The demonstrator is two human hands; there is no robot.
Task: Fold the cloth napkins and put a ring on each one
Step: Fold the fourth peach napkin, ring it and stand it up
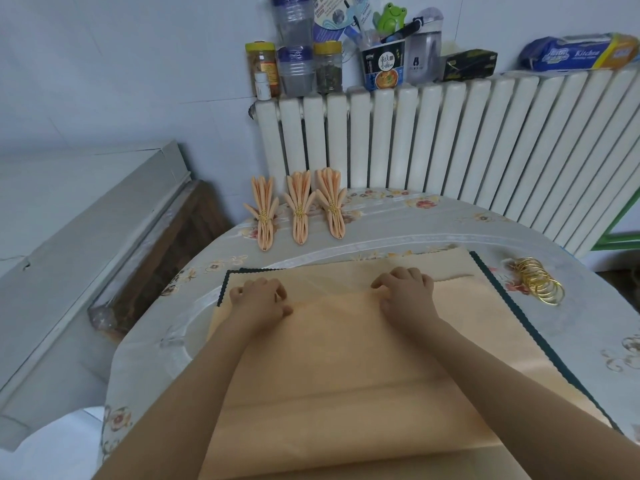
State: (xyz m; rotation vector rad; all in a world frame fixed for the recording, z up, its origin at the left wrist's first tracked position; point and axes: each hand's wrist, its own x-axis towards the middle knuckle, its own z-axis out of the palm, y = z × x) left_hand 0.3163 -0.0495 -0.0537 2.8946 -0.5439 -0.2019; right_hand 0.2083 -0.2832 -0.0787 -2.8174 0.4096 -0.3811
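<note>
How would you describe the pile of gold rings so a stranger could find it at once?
Start at the white radiator behind the table, then drop to the table's right side, past the dark scalloped edge of the mat. The gold rings lie there in a loose heap, the only shiny metal pile, apart from the three folded napkins far left.

Two bare arms reach up from the bottom of the frame to the middle. The left hand (258, 299) and the right hand (403, 291) lie palm down, side by side but apart, fingers curled and pinching.
</note>
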